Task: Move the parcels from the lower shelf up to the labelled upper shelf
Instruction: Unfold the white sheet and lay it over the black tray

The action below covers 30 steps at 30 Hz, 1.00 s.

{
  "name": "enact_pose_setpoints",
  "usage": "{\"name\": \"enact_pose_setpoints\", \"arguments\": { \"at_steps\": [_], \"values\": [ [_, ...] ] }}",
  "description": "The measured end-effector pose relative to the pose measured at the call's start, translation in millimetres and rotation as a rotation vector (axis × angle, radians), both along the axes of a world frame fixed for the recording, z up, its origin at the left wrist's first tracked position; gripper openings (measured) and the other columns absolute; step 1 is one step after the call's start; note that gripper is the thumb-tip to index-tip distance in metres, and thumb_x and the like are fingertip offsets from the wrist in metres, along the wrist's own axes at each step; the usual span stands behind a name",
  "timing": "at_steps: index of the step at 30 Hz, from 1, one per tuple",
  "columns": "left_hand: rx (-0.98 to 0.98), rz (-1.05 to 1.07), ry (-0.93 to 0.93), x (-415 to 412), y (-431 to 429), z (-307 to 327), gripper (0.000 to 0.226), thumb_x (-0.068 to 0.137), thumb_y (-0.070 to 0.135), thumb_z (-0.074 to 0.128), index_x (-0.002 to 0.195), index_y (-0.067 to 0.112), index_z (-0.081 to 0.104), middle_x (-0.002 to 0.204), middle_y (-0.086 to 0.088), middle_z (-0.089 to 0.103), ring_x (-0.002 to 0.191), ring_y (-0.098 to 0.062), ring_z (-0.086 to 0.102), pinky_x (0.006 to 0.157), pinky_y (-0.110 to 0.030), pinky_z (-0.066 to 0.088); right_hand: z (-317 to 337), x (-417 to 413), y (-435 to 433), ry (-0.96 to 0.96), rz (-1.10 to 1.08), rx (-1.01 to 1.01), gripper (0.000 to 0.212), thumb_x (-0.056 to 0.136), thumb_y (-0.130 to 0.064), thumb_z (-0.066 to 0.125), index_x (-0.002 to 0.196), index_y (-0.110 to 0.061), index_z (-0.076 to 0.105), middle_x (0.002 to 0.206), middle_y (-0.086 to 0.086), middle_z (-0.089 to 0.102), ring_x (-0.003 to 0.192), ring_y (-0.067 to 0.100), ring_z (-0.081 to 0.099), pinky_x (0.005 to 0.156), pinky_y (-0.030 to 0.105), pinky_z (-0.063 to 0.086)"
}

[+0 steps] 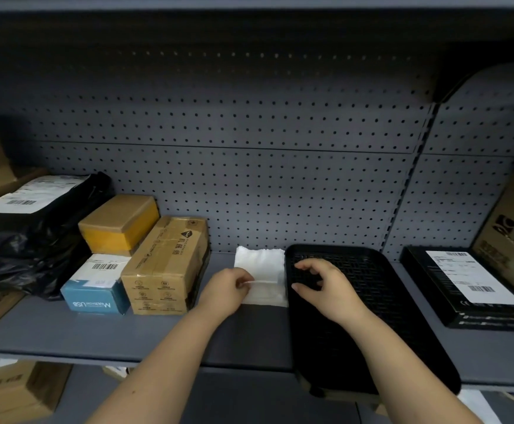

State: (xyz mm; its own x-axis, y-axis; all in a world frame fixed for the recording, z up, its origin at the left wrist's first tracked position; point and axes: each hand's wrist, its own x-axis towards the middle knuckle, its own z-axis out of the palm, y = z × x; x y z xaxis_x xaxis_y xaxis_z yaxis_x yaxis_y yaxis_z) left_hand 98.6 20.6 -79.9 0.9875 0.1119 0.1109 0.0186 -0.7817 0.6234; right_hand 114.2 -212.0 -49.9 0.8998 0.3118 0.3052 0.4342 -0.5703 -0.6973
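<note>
We could not read the labels, and the tray (372, 301) hid the white parcel's (260, 270) right edge as it lay on the shelf (66, 332), our left hand (225, 290) pinching its front with closed fingers, our right hand (323, 286) hovering half-curled, holding nothing.

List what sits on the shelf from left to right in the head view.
black plastic bag parcel → blue box → long taped carton → white packet → black mesh tray → flat black box with label.
</note>
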Motion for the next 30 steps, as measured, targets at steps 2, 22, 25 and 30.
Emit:
{"name": "enact_pose_setpoints", "arguments": {
  "at_steps": [2,22,25,30],
  "values": [
    [-0.016,0.038,-0.040,-2.1,-0.2,10.5,0.017,0.092,0.017,0.060,0.103,0.019,0.073,0.099,0.001,0.072,0.093,-0.016,0.064,0.081,-0.031,0.053,2.3,0.7,1.9,-0.003,0.000,-0.003,0.037,0.079,-0.021,0.077,0.114,-0.022,0.066,0.110,-0.011,0.058,0.106,0.008,0.049,0.094,0.024,0.042],
    [-0.880,-0.205,-0.100,-27.7,-49.7,149.6,0.022,0.095,0.035,0.052,0.106,0.019,0.061,0.106,-0.015,0.066,0.094,-0.033,0.061,0.086,-0.045,0.047,74.7,-6.9,-41.9,0.183,-0.060,0.305,0.039,0.089,-0.037,0.065,0.125,-0.031,0.050,0.118,-0.018,0.057,0.107,0.003,0.056,0.090,0.020,0.044],
    [-0.964,-0.238,-0.050,-24.4,-69.2,154.1,0.021,0.102,0.030,0.046,0.115,0.020,0.059,0.112,-0.013,0.069,0.095,-0.029,0.065,0.079,-0.042,0.048,83.3,-14.5,-66.6,0.287,-0.047,0.506,0.021,0.092,-0.029,0.064,0.110,-0.016,0.065,0.106,0.001,0.073,0.098,0.016,0.069,0.093,0.037,0.052],
    [-1.094,-0.224,-0.009,-14.1,-93.5,135.1,0.023,0.102,0.017,0.047,0.123,0.022,0.054,0.119,-0.008,0.068,0.103,-0.027,0.068,0.089,-0.048,0.054,89.3,-25.8,-97.1,0.320,-0.041,0.707,0.016,0.087,-0.012,0.070,0.094,0.002,0.067,0.085,0.014,0.074,0.080,0.029,0.067,0.085,0.045,0.050]
  ]
}}
